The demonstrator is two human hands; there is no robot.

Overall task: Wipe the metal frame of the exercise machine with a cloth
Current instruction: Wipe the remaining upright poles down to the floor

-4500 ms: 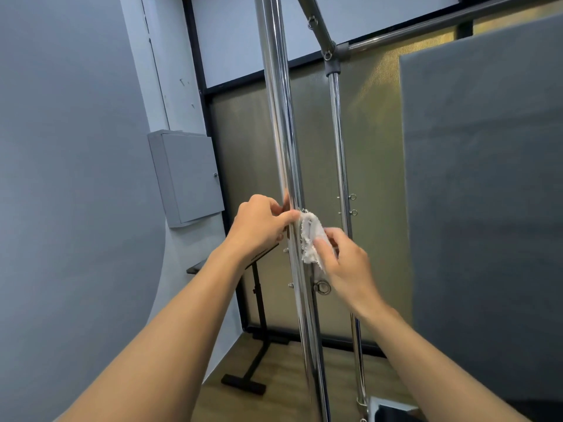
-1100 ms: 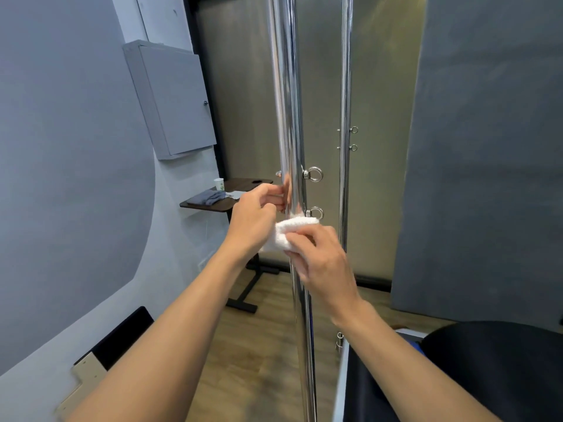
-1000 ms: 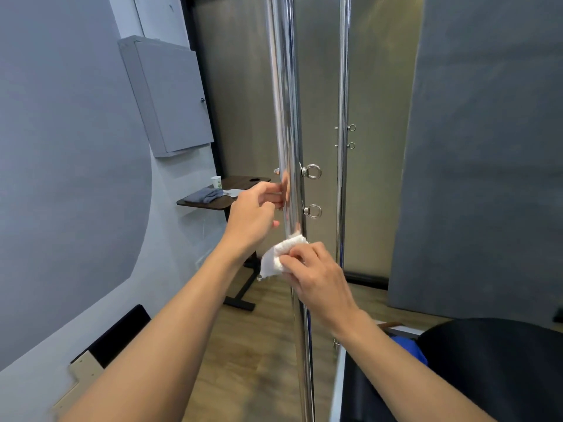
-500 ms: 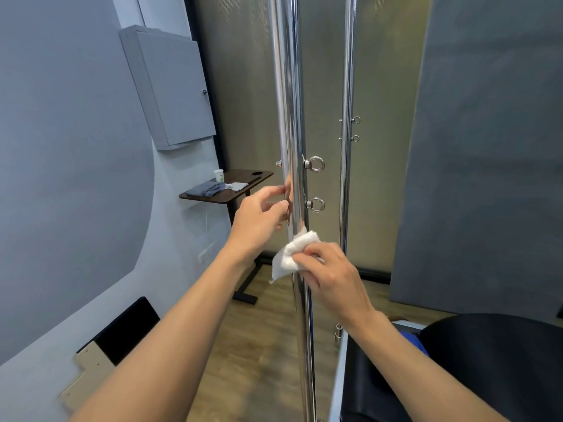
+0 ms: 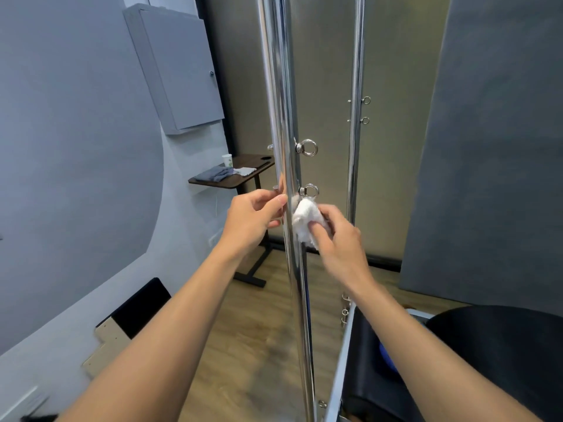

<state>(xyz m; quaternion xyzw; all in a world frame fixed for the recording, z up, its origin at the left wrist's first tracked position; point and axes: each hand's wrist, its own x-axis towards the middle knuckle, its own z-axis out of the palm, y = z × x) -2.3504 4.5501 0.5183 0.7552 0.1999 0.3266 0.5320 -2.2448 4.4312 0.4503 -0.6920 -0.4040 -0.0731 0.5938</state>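
One cloth (image 5: 304, 219) between right hand (image 5: 338, 239) and pole (image 5: 278, 86)

Cloth (image 5: 306, 222) touches the pole (image 5: 280, 86) on its right, below a ring (image 5: 309, 190).

The near pole (image 5: 278, 86) is cut off — top and bottom. The right hand (image 5: 341, 242) covers part of the cloth (image 5: 303, 213).

No legible text anywhere; the green mark on the cup (image 5: 227, 160) is too small to read.
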